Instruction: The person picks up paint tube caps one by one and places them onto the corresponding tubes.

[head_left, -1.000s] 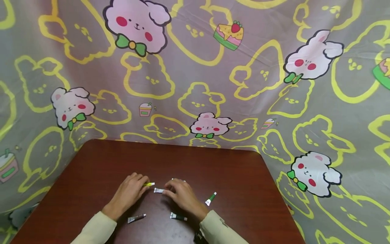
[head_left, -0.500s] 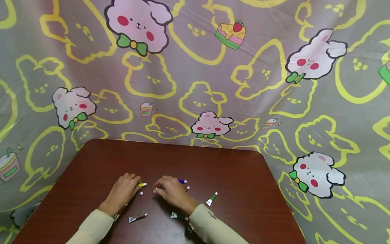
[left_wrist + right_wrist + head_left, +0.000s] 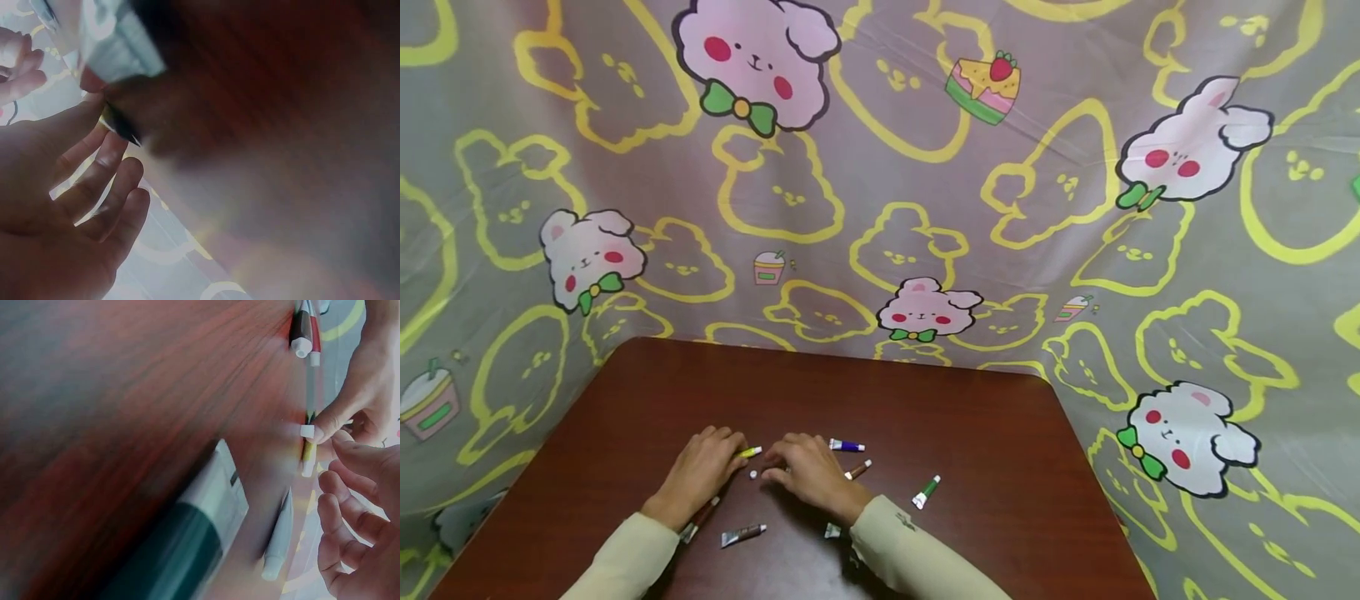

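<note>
In the head view my left hand (image 3: 700, 471) pinches a yellow paint tube (image 3: 746, 453), whose white cap end sticks out past the fingers. The left wrist view shows the tube's dark flat end (image 3: 120, 125) at the thumb and fingertips. Beside the left thumb sits a small white cap (image 3: 307, 431). My right hand (image 3: 808, 471) hovers just to the right, its fingers loosely bent and holding nothing. Close by its fingers, in the right wrist view, a white paint tube (image 3: 280, 537) lies on the table; the right hand hides it from the head camera.
A red tube (image 3: 703, 517) lies under the left wrist, near a brown tube (image 3: 743, 535). Purple (image 3: 847, 446), orange-brown (image 3: 858, 469) and green (image 3: 927, 492) tubes lie right of the hands. The right forearm partly covers a dark green tube (image 3: 832, 530). Patterned cloth (image 3: 880, 167) surrounds the table.
My left hand has drawn left with the yellow tube. The right hand has moved left over the white tube. The purple, orange-brown and red tubes and the white cap have come into view.
</note>
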Demonstrator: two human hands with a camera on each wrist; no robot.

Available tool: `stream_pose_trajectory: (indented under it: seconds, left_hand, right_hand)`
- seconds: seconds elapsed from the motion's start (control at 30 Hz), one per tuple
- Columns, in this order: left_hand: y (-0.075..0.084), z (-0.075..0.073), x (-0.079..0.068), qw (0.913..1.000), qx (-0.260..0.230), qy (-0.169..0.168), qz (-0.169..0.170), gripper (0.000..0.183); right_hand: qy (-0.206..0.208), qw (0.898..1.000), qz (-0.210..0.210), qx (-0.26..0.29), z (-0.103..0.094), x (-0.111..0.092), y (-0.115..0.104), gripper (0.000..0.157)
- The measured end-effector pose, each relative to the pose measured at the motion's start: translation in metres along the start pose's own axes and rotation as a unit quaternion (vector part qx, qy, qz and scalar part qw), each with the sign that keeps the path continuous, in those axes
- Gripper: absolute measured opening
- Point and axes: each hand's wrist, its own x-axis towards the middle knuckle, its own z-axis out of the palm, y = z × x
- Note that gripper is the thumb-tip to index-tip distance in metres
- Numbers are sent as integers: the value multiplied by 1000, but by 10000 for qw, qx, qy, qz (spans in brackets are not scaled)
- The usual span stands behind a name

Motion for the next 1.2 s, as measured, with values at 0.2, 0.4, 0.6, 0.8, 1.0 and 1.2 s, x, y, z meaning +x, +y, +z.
stream_pose_trajectory:
  seconds: [0.2,0.4,0.6,0.8,1.0,1.2]
  left_hand:
    - [1,-7,-4,10000,-15,34,-53,26]
    - [7,-18,-10,9999,-37,47,-110,25]
    - [16,-26,-20,9998,29,187,59,26]
    - [26,-29,-32,9996,48,265,105,29]
    - [36,-32,-37,9987,-19,458,228,33]
    - [42,-34,-40,9974,-60,568,437,33]
  right_hand:
    - [-135,9997,-18,-211,4,7,-2,28]
    - [-243,9995,-94,-184,8,14,-6,26]
    - [-139,9982,-277,-509,13,15,-9,26]
    - [-118,9977,-345,-578,21,13,-13,22]
    - [-94,9974,-280,-653,24,12,-14,16]
    - [-22,9986,-137,-510,12,8,-12,13]
